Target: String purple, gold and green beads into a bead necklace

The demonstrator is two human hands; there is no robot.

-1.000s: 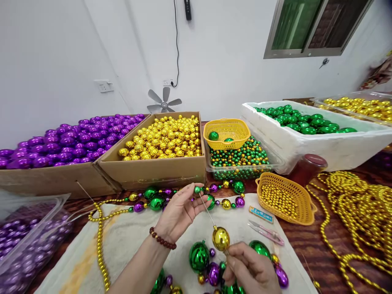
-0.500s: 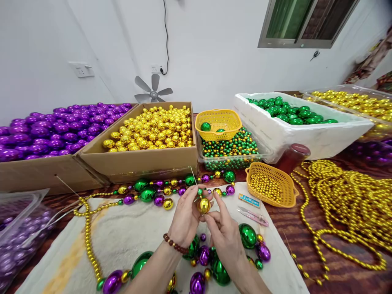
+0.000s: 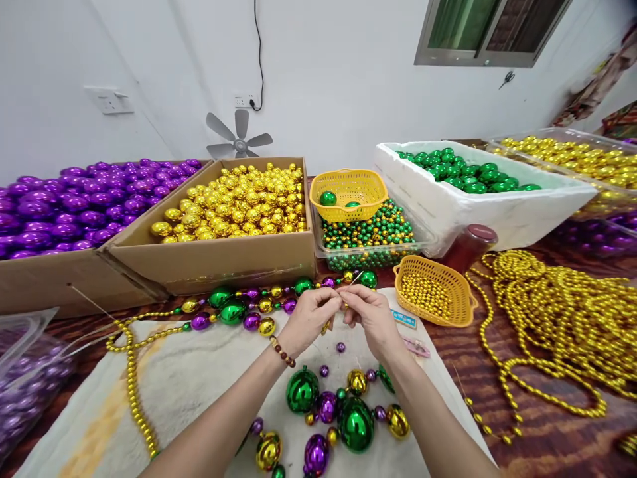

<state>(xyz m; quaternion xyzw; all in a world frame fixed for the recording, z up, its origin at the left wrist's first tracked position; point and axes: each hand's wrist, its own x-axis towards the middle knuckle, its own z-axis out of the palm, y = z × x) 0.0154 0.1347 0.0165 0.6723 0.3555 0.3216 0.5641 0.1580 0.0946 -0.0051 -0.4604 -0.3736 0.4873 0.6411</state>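
Note:
My left hand (image 3: 311,320) and my right hand (image 3: 371,317) meet fingertip to fingertip above the cloth, both closed in a pinch. A thin needle (image 3: 356,278) sticks up and to the right at my right fingertips. Below the left fingers a gold bead (image 3: 326,326) partly shows; what the left fingertips pinch is hidden. Nearer me on the white cloth (image 3: 199,392) lie strung beads, among them a large green ball (image 3: 355,425), a purple ball (image 3: 316,454) and a gold ball (image 3: 269,451). A small loose purple bead (image 3: 341,346) lies just under the hands.
Behind stand boxes of purple balls (image 3: 74,206), gold balls (image 3: 239,199) and green balls (image 3: 468,172). A yellow basket (image 3: 470,309) of small gold beads is at right, with a dark red jar (image 3: 470,245) and gold bead strands (image 3: 542,325). Pink snips (image 3: 417,346) lie by my right wrist.
Both hands have come together and turned, and the gold ball and green bead seen between them are now mostly hidden. The needle now tilts right. The view has shifted slightly.

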